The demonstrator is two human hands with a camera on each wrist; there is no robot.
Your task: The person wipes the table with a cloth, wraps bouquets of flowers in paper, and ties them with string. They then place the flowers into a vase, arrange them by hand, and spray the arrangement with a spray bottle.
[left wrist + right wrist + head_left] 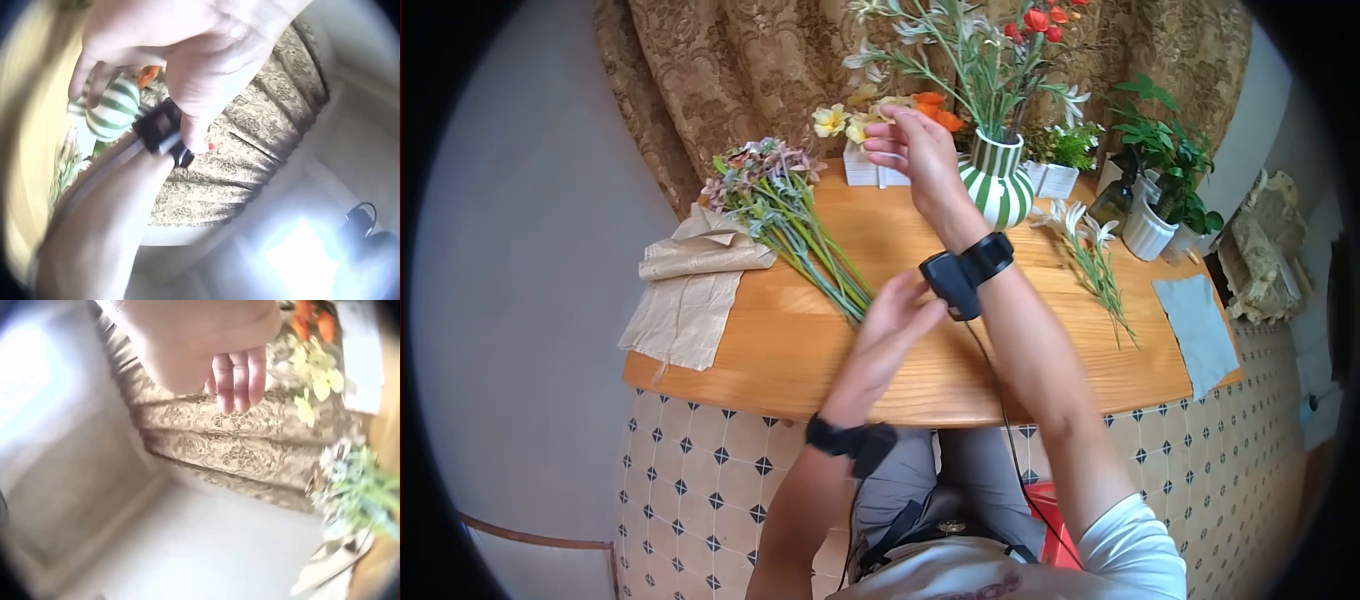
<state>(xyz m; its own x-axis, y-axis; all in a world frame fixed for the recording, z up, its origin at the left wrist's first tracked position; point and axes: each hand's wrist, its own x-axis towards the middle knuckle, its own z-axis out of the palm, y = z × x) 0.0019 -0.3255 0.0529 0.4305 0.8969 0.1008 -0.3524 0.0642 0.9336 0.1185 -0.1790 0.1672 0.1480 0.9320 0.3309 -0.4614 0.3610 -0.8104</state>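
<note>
In the head view the left hand (885, 335) is at the right wrist, its fingers and thumb beside the black wrist camera (952, 285). The left wrist view shows this left hand (187, 56) with spread fingers, the thumb near the black device (159, 128); whether it touches is unclear. Raised in front of the green-and-white striped vase (998, 185), the right hand (925, 165) holds nothing. Its fingers are relaxed and slightly bent in the right wrist view, where the hand (206, 350) appears before the patterned curtain (219, 440).
Pink flowers with long green stems (800, 230) lie at the left by brown wrapping paper (690, 305). White flowers (1095, 255) and a grey cloth (1197, 325) lie at the right. Potted plants (1150, 230) and yellow flowers (830, 122) stand along the back. A black cable hangs from the wrist camera.
</note>
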